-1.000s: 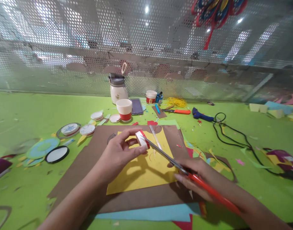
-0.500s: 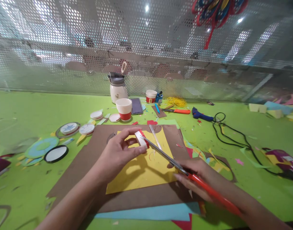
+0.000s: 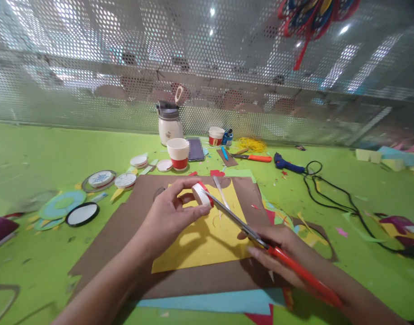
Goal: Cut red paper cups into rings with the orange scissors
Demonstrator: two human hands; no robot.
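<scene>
My left hand (image 3: pixel 166 211) pinches a short white round piece with a red edge (image 3: pixel 200 195), which looks like the cut-off base of a paper cup, between thumb and fingers. In my right hand (image 3: pixel 283 241) is a pair of scissors (image 3: pixel 234 219) with red handles. Its blades point up and left, and their tips reach the red edge of the piece. Both hands are above a yellow paper sheet (image 3: pixel 196 250), which lies on brown card (image 3: pixel 115 243). A clear-looking stick (image 3: pixel 221 192) rests on the yellow sheet behind the blades.
Beyond the card stand a red-and-white paper cup (image 3: pixel 178 151) and a lidded jar (image 3: pixel 169 128). An orange-handled knife (image 3: pixel 257 158) and a blue glue gun (image 3: pixel 288 164) with a black cord lie to the right. Round discs (image 3: pixel 126 180) and paper scraps are on the left.
The round piece has turned slightly in my left hand, with more of its white face showing. The whole view has shifted a little; both hands keep their grips.
</scene>
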